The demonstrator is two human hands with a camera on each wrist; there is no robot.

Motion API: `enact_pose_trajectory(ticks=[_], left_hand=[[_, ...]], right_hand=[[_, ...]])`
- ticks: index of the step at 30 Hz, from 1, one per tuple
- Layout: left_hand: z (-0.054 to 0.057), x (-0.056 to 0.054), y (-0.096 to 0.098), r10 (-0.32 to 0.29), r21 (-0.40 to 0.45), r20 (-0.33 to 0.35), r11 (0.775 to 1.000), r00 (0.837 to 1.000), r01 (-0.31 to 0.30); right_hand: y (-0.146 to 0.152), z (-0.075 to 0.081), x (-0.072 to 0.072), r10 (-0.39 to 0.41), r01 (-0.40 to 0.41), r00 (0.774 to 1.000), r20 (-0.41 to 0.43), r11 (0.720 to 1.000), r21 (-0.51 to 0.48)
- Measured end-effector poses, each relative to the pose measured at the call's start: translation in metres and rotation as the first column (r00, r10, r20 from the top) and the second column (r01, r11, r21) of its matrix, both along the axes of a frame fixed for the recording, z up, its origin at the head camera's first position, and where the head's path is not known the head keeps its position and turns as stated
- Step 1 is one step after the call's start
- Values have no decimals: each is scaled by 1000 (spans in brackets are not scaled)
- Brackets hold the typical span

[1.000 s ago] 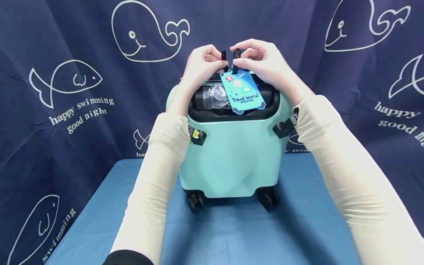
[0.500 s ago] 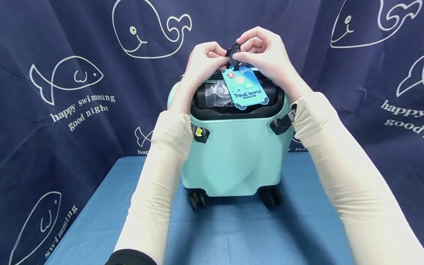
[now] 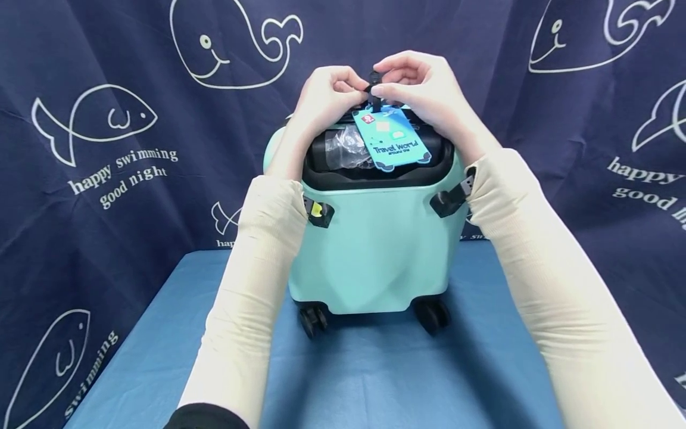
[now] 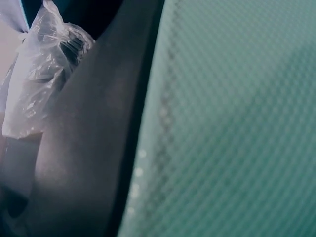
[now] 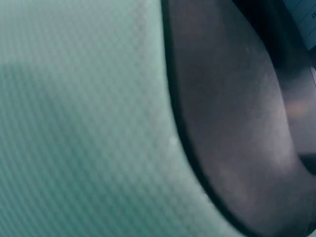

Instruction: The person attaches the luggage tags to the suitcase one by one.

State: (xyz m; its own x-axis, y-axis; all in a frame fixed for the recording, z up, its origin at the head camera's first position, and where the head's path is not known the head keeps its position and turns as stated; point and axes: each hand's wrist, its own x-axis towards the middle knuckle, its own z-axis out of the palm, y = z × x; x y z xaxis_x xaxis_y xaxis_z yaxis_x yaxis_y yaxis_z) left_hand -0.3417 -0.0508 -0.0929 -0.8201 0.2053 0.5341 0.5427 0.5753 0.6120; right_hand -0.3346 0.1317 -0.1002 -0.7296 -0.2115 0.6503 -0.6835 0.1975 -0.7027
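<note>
A mint-green suitcase (image 3: 375, 250) stands upright on its wheels. From a black strap (image 3: 376, 102) at its top hangs a blue luggage tag (image 3: 393, 140) printed "Travel World". My left hand (image 3: 329, 98) pinches one end of the strap between thumb and forefinger. Just to the right, my right hand (image 3: 420, 89) pinches the other end, and the two ends now meet or overlap. Fingertips partly hide the join. Both wrist views look closely at the suitcase's textured shell (image 4: 232, 118) and black recess (image 5: 227, 108); no hand is clearly seen there.
Crumpled clear plastic (image 3: 345, 148) sits in the suitcase's top recess, left of the tag. Blue cloth (image 3: 354, 381) covers the table. Behind hangs a navy curtain (image 3: 450, 30) with white whale and fish drawings. Black wrist-camera mounts (image 3: 450, 201) sit close to the suitcase front.
The strap ends, apart a second ago, have come together between my hands. My right hand rose, then lowered and shifted slightly left. Both hands keep their pinch.
</note>
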Motion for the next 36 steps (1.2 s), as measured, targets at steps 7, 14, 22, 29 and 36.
enact_pose_trajectory(ticks=[7, 14, 22, 29, 36], left_hand=[[-2, -1, 0, -38, 31, 6, 999, 999, 38], [-3, -1, -1, -81, 81, 0, 993, 997, 81], [-3, -3, -2, -103, 103, 19, 990, 994, 101], [-3, -2, -1, -107, 99, 24, 990, 994, 104], [-3, -2, -2, -92, 63, 37, 994, 995, 89]], right_hand=[[0, -1, 2, -10, 10, 1000, 14, 1000, 27], [1, -1, 3, -20, 19, 999, 29, 999, 44], [2, 0, 3, -20, 16, 998, 53, 998, 60], [2, -1, 2, -20, 17, 999, 42, 997, 75], [2, -1, 3, -24, 20, 999, 48, 996, 89]])
